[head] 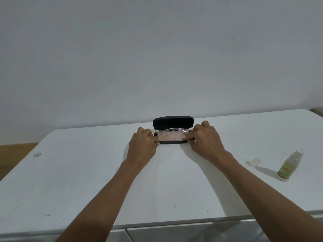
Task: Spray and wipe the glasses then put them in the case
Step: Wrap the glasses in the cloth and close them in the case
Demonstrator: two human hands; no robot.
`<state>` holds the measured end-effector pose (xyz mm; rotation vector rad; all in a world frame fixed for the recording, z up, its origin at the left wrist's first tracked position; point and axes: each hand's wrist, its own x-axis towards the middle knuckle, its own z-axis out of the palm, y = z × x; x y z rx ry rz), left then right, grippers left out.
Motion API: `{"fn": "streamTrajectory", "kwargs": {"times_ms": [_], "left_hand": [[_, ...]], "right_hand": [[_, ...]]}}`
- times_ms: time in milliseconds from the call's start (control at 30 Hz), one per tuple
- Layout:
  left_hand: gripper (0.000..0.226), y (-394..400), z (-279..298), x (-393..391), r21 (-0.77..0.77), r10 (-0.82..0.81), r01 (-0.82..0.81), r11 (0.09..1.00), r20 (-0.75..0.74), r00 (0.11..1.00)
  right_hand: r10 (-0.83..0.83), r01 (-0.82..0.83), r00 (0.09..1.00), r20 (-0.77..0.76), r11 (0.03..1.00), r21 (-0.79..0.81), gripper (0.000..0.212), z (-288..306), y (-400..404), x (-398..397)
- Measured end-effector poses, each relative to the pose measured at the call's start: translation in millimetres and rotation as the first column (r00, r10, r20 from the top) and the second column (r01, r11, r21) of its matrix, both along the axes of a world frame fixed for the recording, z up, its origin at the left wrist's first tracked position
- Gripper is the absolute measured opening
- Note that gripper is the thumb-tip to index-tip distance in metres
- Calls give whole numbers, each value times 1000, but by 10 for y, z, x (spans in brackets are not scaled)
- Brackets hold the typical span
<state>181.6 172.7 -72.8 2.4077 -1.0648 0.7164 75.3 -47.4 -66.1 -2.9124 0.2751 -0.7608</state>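
A black glasses case (173,122) stands open near the far edge of the white table (87,172), its lid upright. Inside lie the clear-framed glasses (172,130) with a beige cloth (170,136) over them. My left hand (143,145) grips the case's left end and my right hand (206,138) grips its right end, thumbs on the front rim. A small spray bottle (289,165) with a green label stands at the right, apart from both hands.
The bottle's clear cap (255,161) lies just left of the spray bottle. A grey wall rises behind the table. The table's near edge runs along the bottom of the view, with wooden floor at the far left.
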Motion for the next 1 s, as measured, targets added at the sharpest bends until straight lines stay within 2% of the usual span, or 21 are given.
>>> {"fn": "streamTrajectory", "kwargs": {"times_ms": [200,300,400,467,567,633,733,800,900,1000], "left_hand": [[11,62,-61,-22,64,-20,15,998,74,997],[18,79,-58,-38,57,-9,6,998,53,999],[15,71,18,-59,-134,-5,-13,991,-137,991],[7,28,87,-6,-300,8,-94,949,-275,961],[17,-71,235,165,-497,-76,-253,830,-549,832],[26,-129,337,289,-497,-150,-318,807,-694,704],[31,-194,405,420,-435,-222,-280,856,-798,560],[32,-225,399,460,-421,-257,-233,877,-820,512],[24,-227,400,487,-436,-302,-224,871,-837,456],[23,-183,423,501,-448,-341,-244,860,-861,377]], "right_hand": [[8,-6,1000,-19,998,60,26,28,25,-59],[22,-22,1000,5,995,93,26,18,35,-74],[-32,12,995,97,980,199,14,51,49,-74],[-130,60,978,164,925,375,12,108,41,-43],[-231,39,956,180,710,703,25,260,-30,44],[-200,43,975,93,587,808,35,353,-86,126],[-122,64,993,2,537,841,37,394,-128,227],[-101,43,995,10,510,859,30,379,-139,260],[-76,13,997,21,420,907,19,368,-158,280],[-48,3,999,15,361,932,22,381,-188,296]]}}
